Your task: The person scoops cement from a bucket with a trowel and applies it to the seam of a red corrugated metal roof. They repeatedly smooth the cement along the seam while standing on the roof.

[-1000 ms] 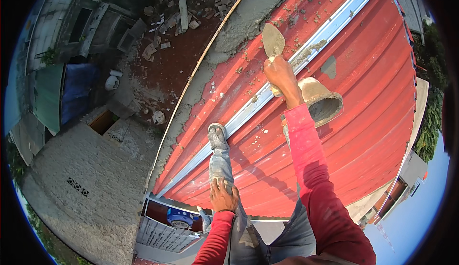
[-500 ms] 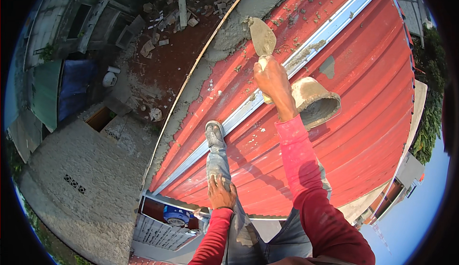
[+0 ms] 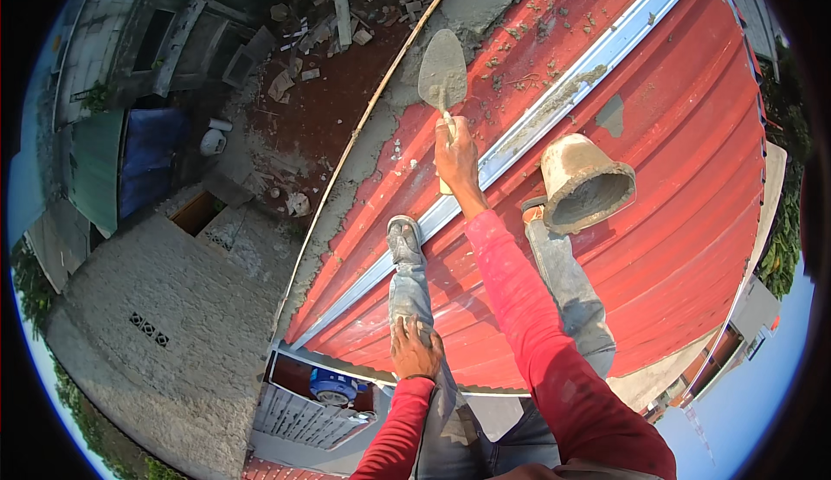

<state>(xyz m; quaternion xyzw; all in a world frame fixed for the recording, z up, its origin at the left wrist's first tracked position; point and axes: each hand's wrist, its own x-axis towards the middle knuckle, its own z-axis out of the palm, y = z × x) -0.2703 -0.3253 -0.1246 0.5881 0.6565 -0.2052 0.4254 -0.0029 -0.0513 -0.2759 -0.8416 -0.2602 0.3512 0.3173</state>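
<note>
My right hand (image 3: 457,158) grips the handle of a trowel (image 3: 442,69). The trowel's blade, coated with grey mortar, hovers over or rests against the mortar strip (image 3: 394,90) along the roof's left edge; I cannot tell if they touch. My left hand (image 3: 415,350) lies with fingers spread on my left knee, holding nothing. To the right of my right forearm a mortar-crusted bucket (image 3: 582,184) lies tilted on the red corrugated roof (image 3: 675,134), its mouth facing me, beside my right foot.
A pale metal strip (image 3: 519,149) crosses the roof diagonally, with mortar smeared on it. Beyond the roof's left edge is a drop to a yard with rubble (image 3: 342,17). A blue vehicle (image 3: 333,386) stands below the near edge. Mortar crumbs dot the far roof.
My right hand and the trowel have moved left, and the blade has turned its broad face up. More of my right leg shows beside the bucket. My left hand stays on the knee.
</note>
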